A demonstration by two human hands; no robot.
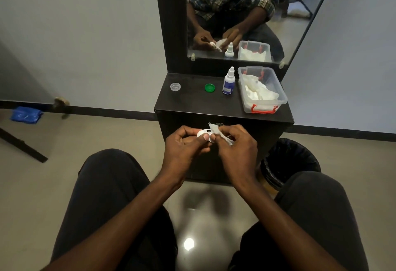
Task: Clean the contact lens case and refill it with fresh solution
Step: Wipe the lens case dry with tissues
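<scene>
Before cabinet, hands pinch case, tissue.

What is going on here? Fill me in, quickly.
A seated person is wiping a small white plastic contact lens case, gripped in the left hand, with a scrap of white tissue pinched in the right hand. On the black cabinet top wait a clear round cap, a green round cap, a white dropper bottle and a clear plastic tissue box.

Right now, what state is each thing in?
Lens case: uncapped, held in left hand.
Tissue: pinched in right hand, on the case.
Green cap: off, on shelf.
Clear cap: off, on shelf.
Solution bottle: upright, capped.
Tissue box: lidless.
</scene>
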